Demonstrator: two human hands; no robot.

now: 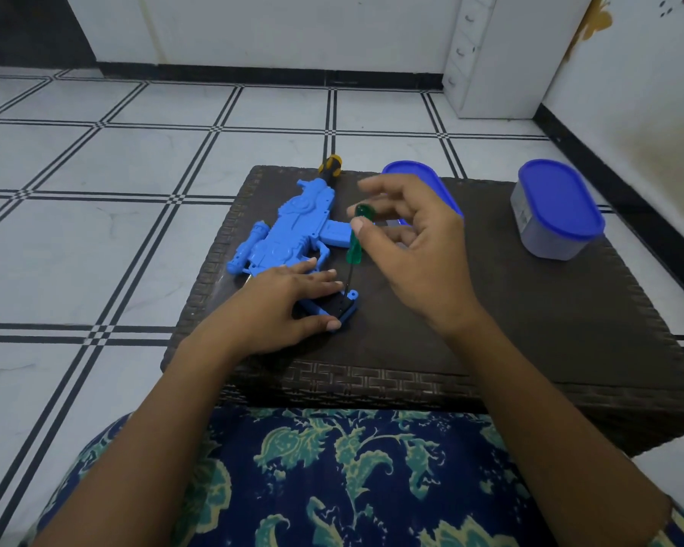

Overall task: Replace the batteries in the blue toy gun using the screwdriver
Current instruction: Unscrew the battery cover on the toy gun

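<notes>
Blue toy gun (293, 227) lies flat on dark woven surface (490, 329), barrel toward far left, butt end toward person. Left grip (281, 305) flat on butt end, fingers straight, pressing down. Right grip (419, 246) pinches top of green-handled screwdriver (354, 238) between thumb and fingertips; shaft near upright, tip in open battery compartment (344, 309). Yellow-and-black-handled screwdriver (330, 167) behind gun. Blue-lidded container (557, 211) at far right; second blue-lidded container (411, 171) partly hidden behind right grip.
</notes>
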